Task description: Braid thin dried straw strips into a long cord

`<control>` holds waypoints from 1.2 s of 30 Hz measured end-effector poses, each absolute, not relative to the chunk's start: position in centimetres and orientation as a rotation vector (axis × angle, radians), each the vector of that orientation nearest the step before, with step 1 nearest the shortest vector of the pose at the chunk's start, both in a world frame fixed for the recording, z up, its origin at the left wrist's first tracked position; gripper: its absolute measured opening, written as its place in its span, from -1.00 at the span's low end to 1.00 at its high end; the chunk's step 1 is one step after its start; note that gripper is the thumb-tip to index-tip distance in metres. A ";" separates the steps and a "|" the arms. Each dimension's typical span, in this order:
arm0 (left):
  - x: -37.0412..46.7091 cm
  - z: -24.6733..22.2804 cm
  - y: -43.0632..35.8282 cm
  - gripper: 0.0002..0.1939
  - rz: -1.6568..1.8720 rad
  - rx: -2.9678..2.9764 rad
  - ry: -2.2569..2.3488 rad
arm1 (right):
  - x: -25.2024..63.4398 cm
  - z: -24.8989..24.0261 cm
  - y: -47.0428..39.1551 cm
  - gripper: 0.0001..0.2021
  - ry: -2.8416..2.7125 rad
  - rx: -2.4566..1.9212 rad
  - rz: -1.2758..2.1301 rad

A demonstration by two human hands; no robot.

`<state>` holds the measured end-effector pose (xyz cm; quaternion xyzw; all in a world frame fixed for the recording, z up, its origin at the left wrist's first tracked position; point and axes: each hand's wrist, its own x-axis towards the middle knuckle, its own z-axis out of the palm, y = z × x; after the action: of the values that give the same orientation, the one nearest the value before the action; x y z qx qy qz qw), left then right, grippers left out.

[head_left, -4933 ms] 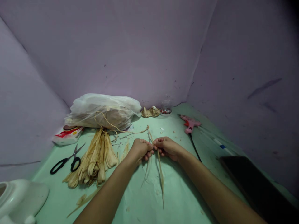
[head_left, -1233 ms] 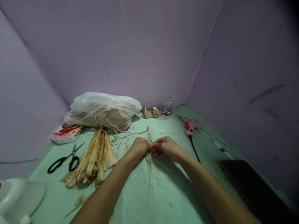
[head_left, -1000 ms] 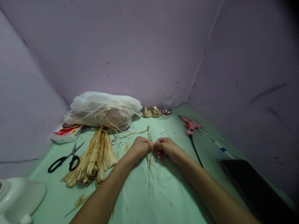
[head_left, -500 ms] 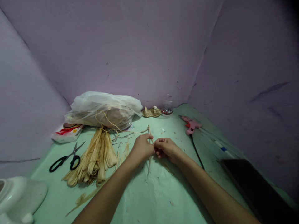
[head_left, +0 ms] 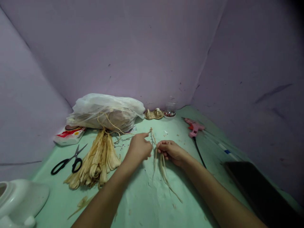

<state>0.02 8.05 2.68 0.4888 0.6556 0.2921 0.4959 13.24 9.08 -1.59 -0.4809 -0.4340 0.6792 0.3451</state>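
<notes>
My right hand (head_left: 172, 152) pinches a thin twisted cord of dried plant fibre (head_left: 154, 138) between thumb and fingertips. From that pinch, loose fibre strands (head_left: 163, 174) trail down over the green tabletop. The cord's upper end meets a small knot-like point (head_left: 151, 129) on the table. Just left of the cord, my left hand (head_left: 140, 146) is apart from it, index finger stretched out and the other fingers partly bent, with nothing visible in them. A tied bundle of dried fibre strips (head_left: 97, 161) lies to the left, partly behind my left forearm.
Black-handled scissors (head_left: 68, 161) lie left of the bundle. Behind are a filled plastic bag (head_left: 106, 109), a small woven piece (head_left: 154, 114) and a cup of beads (head_left: 170, 114). At right lie a pink glue gun (head_left: 196, 126) and a dark flat object (head_left: 256, 186); a white ceramic object (head_left: 26, 199) stands front left.
My left hand has come off the cord and shifted left. My right hand keeps its pinch in nearly the same place, and the loose strands now hang below it in plain sight.
</notes>
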 end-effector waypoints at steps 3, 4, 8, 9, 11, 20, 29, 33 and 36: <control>0.0 2.6 8.5 -0.48 0.655 0.994 1.500 | 13.4 -1.4 9.1 -0.99 -1.143 -1.238 1.782; 0.2 2.4 8.5 -0.55 0.621 0.924 1.410 | 13.4 -1.4 9.1 -0.99 -1.151 -1.240 1.783; 0.7 1.4 8.5 -0.87 0.527 0.861 1.206 | 13.4 -1.6 9.2 -0.98 -1.194 -1.278 1.774; 0.6 1.1 8.6 -0.90 0.521 0.873 1.216 | 13.4 -1.7 9.2 -0.98 -1.209 -1.292 1.768; 0.5 0.8 8.8 -0.90 0.527 0.903 1.243 | 13.4 -1.8 9.4 -0.98 -1.249 -1.319 1.744; 0.0 0.0 9.5 -0.96 0.545 1.058 1.338 | 14.0 -1.9 9.7 -0.98 -1.605 -1.330 1.477; 0.5 -0.3 9.4 -0.91 0.618 1.091 1.395 | 14.6 -1.5 9.5 -0.86 -2.163 -1.312 0.780; 1.0 -0.2 9.1 -0.86 0.671 1.079 1.425 | 14.5 -0.8 9.1 -0.85 -2.282 -1.428 0.557; 1.2 -0.2 8.9 -0.81 0.697 1.075 1.431 | 14.2 -0.4 8.6 -0.85 -2.348 -1.497 0.422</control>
<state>1.16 8.94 -0.15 0.4587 0.6105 0.2975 0.5730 14.23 8.63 -0.43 -0.5245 -0.8227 0.1477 0.1621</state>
